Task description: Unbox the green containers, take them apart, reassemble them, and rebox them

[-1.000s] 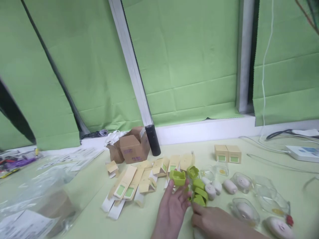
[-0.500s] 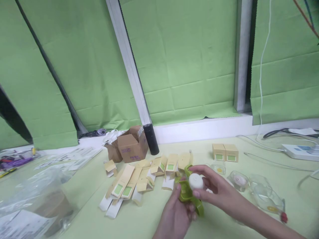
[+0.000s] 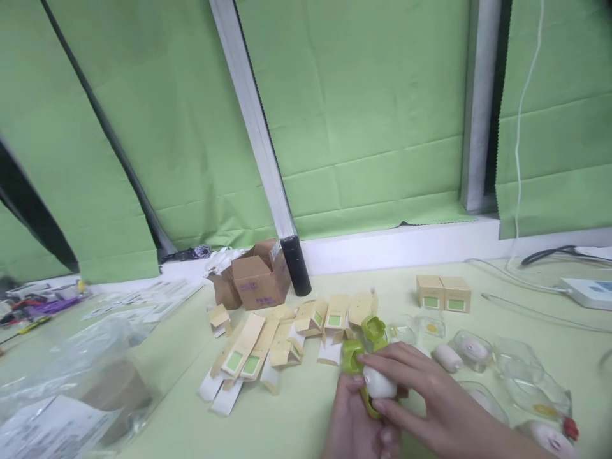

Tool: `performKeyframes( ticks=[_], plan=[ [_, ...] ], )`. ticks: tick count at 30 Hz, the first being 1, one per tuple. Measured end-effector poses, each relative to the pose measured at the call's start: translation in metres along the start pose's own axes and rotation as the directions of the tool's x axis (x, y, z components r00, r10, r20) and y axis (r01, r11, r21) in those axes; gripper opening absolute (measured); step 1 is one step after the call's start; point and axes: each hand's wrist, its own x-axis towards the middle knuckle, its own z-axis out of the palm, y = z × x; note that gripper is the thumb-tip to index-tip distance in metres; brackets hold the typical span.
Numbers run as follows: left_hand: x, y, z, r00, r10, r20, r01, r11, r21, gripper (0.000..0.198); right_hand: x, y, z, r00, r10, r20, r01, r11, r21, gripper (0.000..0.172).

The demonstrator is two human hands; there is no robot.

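Between the clamped thumb and fingers of my right hand [image 3: 425, 381] sits a white capsule [image 3: 381, 384], long axis roughly sideways, marked end pointing left. It looks smooth, rounded. Beneath, my left hand [image 3: 359, 422] curls round a green holder [image 3: 368, 404]. Green cases [image 3: 352, 357] lie just beyond; my right forearm partly hides a clear shell [image 3: 488, 396].

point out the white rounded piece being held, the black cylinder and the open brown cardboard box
White rounded piece [image 3: 380, 384]: head view, on the middle of its exposed side
Black cylinder [image 3: 296, 266]: head view, midway up its side
Open brown cardboard box [image 3: 259, 287]: head view, on its front wall
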Motion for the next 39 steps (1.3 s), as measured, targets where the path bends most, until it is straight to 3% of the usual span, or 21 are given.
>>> performKeyframes(
  ticks=[7,12,17,25,33,35,39],
  plan=[
    [-0.001,-0.006,0.002,0.999,0.028,-0.032,-0.03,0.997,-0.072,0.029,-0.001,-0.004,0.003,0.999,0.024,0.031,-0.024,1.0,0.002,0.044],
    [-0.002,-0.007,0.001,0.995,-0.09,0.035,0.093,0.989,-0.112,0.037,-0.003,0.001,0.009,0.997,0.066,-0.034,-0.063,0.994,0.084,0.032],
    [-0.008,-0.002,0.007,0.985,-0.157,0.071,0.166,0.976,-0.14,0.033,-0.001,-0.002,0.005,0.999,-0.02,0.031,0.018,0.999,0.05,0.017],
    [-0.009,-0.006,0.013,0.996,-0.093,-0.005,0.091,0.987,-0.133,0.021,-0.001,-0.012,0.003,0.998,-0.029,0.063,0.029,1.0,0.0,0.022],
    [-0.011,-0.003,0.012,0.989,-0.053,0.137,0.065,0.994,-0.084,0.036,-0.002,-0.005,0.007,0.999,-0.008,0.047,0.007,1.0,0.024,0.025],
    [-0.01,-0.007,0.01,0.994,-0.019,0.11,0.026,0.998,-0.06,0.038,-0.003,-0.004,0.004,0.998,-0.002,0.07,0.002,1.0,0.004,0.028],
    [-0.01,-0.012,0.007,0.998,0.067,-0.013,-0.067,0.998,0.012,0.046,-0.003,-0.004,-0.011,0.997,0.003,0.08,-0.008,0.998,0.064,0.051]
  ],
)
